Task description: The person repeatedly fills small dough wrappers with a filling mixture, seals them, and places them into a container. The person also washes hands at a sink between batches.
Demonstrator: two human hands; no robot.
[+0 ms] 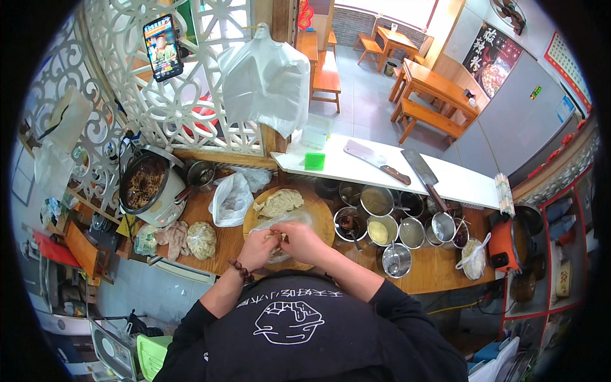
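Note:
A round wooden chopping board [323, 224] lies on the counter before me. My left hand [260, 249], with a beaded bracelet [242, 271] on the wrist, and my right hand [303, 242] meet over the board's front half. Both pinch a clear plastic bag [291, 218] with their fingertips; part of it shows behind and below the fingers. What the bag holds is mostly hidden. Just beyond it on the board rests a pale, wrinkled lump of food [281, 202]. A crumpled white plastic bag [231, 200] sits left of the board.
On the left stand an open cooker of dark food [148, 184] and a tied bag of pale food [201, 240]. Several metal pots [411, 232] crowd the right. Two cleavers [420, 167] [365, 153] lie on the white shelf [329, 148]. Plastic bags [265, 81] hang ahead, beside a mounted phone [162, 47].

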